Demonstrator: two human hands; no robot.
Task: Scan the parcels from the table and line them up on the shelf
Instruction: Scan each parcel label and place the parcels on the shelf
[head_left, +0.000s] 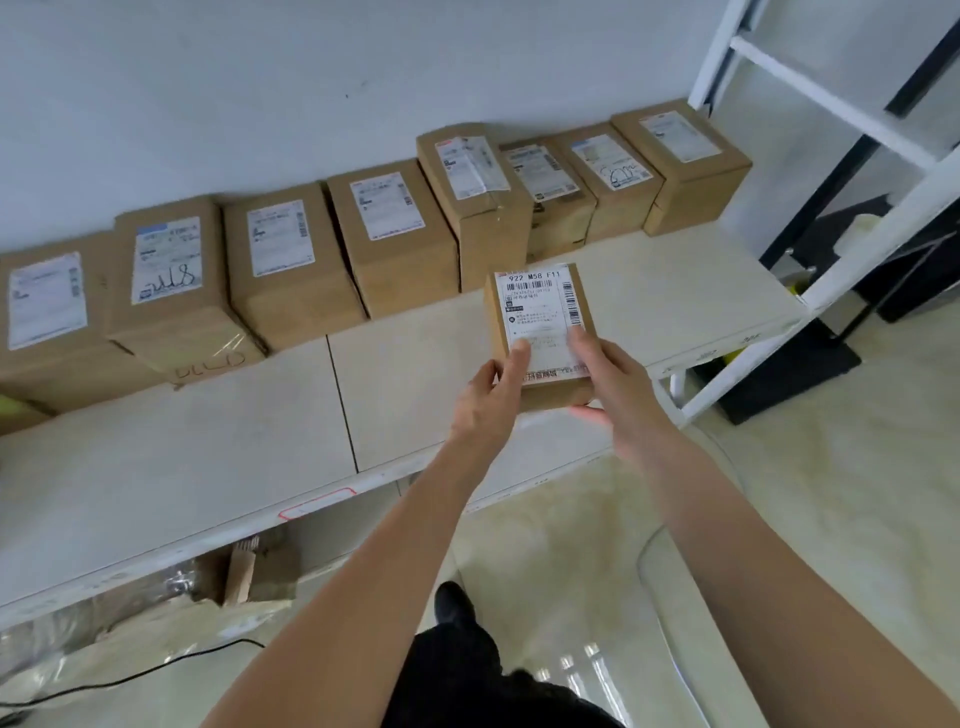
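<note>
A small brown cardboard parcel with a white barcode label on top is held over the pale shelf board, label up. My left hand grips its near left corner, thumb on the label. My right hand grips its near right side, thumb on the label and fingers underneath. Several brown parcels with white labels stand in a row along the back of the shelf against the wall, the rightmost parcel near the shelf's right end.
The white shelf upright and rungs rise at the right. Below the shelf board lie a cardboard box and plastic wrapping. A black cable runs over the glossy floor. A black base sits under the shelf's right end.
</note>
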